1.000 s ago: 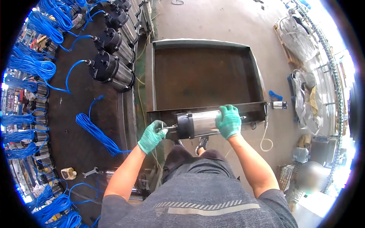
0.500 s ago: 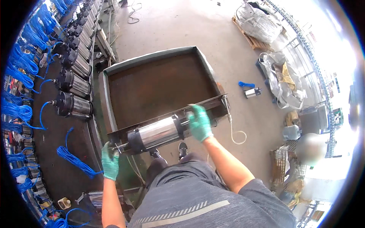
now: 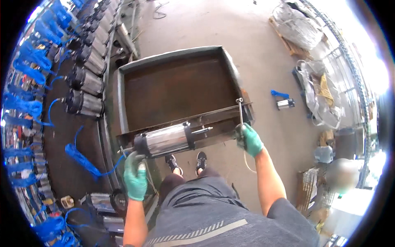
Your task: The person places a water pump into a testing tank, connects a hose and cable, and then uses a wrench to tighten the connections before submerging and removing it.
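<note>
A shiny steel cylindrical pump (image 3: 166, 140) with black end caps lies across the near edge of a wide dark tank (image 3: 120, 99). A thin metal shaft sticks out of its right end. My left hand (image 3: 135, 177), in a green glove, has its fingers curled at the pump's left black end; the exact grip is partly hidden. From there a blue cable (image 3: 84, 161) runs left to a loose coil. My right hand (image 3: 251, 140), gloved too, is closed around a slim metal tool (image 3: 241, 110) with a round head, beside the tank's right corner. A pale hose (image 3: 248, 163) hangs beneath that hand.
Several similar pumps (image 3: 85, 103) stand in a row at the left, with blue cable coils (image 3: 24, 105) beyond. A smaller pump (image 3: 286, 103) lies on the floor at right. White sacks (image 3: 296, 26) sit on a pallet farther back. More steel cylinders (image 3: 103, 201) lie near left.
My right hand has left the pump's right end, moved right and taken hold of the hosed tool. My left hand has shifted right and closed in on the pump's left end.
</note>
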`<move>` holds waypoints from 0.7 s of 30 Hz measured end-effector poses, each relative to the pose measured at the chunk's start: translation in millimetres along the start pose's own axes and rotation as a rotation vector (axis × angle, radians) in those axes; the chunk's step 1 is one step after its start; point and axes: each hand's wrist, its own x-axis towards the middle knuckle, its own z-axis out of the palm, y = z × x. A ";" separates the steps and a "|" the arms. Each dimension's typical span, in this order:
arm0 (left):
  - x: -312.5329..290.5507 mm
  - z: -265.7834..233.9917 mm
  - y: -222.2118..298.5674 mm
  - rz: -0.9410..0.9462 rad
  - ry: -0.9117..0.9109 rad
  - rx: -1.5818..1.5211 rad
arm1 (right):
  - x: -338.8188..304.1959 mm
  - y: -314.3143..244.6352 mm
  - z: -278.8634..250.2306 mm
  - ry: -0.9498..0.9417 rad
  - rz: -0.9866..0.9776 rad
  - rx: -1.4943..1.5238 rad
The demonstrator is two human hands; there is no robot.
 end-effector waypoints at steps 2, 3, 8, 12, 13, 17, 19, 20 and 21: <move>6.8 18.4 21.3 0.118 -0.074 0.075 | -15.0 20.8 59.0 -0.151 -0.158 -0.108; 9.3 29.5 31.3 0.132 -0.112 0.088 | -20.4 29.2 84.7 -0.152 -0.240 -0.416; 21.3 70.3 66.0 0.115 -0.090 -0.293 | -24.5 77.8 195.8 -0.475 -0.694 -0.935; 33.6 48.6 46.1 -0.202 0.197 -0.759 | -21.2 91.1 250.5 -0.600 -0.449 -1.058; 36.8 31.3 32.2 -0.285 0.254 -0.947 | -23.4 84.3 251.5 -0.592 -0.619 -1.045; 52.6 -55.5 -42.0 -0.609 0.564 -0.925 | -12.2 44.7 247.4 -0.379 -0.930 -1.177; 55.9 -83.3 -78.0 -0.755 0.505 -0.858 | 13.1 30.0 250.0 -0.242 -0.984 -1.231; 59.1 -89.0 -93.9 -0.778 0.464 -0.805 | 25.9 24.8 250.5 -0.190 -1.078 -1.322; 62.8 -91.4 -107.4 -0.801 0.454 -0.692 | 36.8 22.1 250.5 -0.173 -1.002 -1.408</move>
